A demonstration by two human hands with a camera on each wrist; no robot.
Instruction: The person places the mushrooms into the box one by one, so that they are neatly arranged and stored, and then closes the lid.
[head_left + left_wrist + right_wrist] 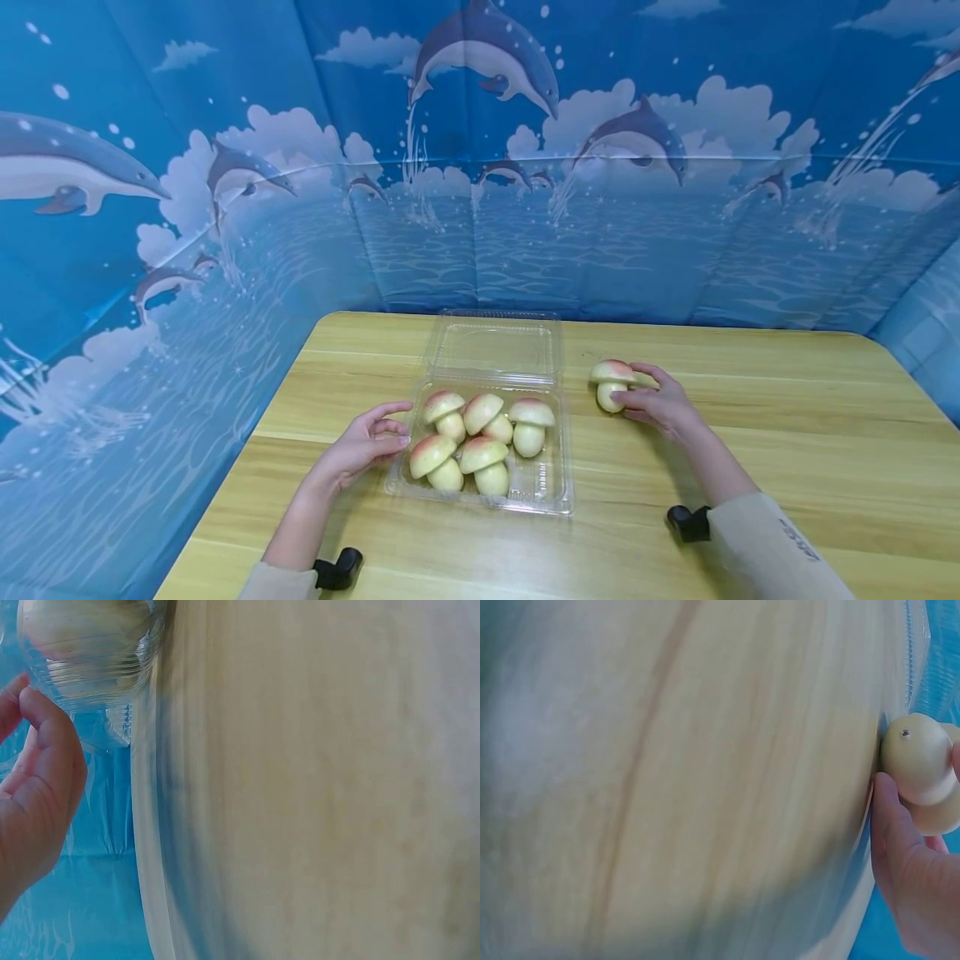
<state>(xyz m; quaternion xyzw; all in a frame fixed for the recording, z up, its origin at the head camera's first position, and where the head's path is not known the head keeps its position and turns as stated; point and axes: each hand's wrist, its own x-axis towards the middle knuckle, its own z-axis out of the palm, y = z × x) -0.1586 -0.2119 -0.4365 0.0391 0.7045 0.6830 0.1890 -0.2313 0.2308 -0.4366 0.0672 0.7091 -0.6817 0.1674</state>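
Note:
My right hand [660, 406] holds a toy mushroom [611, 372] to the right of the clear plastic box, its thumb on the pale stem and its fingers behind. In the right wrist view the round stem end [916, 759] shows between thumb and fingers, at or close to the tabletop. My left hand [363, 446] is at the left side of the clear plastic box [551, 492], thumb and index finger spread apart by its rim. Several mushrooms [483, 457] with pinkish, pale-yellow caps lie in the box, in two rows. Whether the left fingertips press the rim is unclear.
The box's clear lid [495, 348] lies folded back behind it. Everything rests on a wood-grain table [787, 400]. A blue curtain printed with dolphins [480, 225] hangs behind the table and along its left side.

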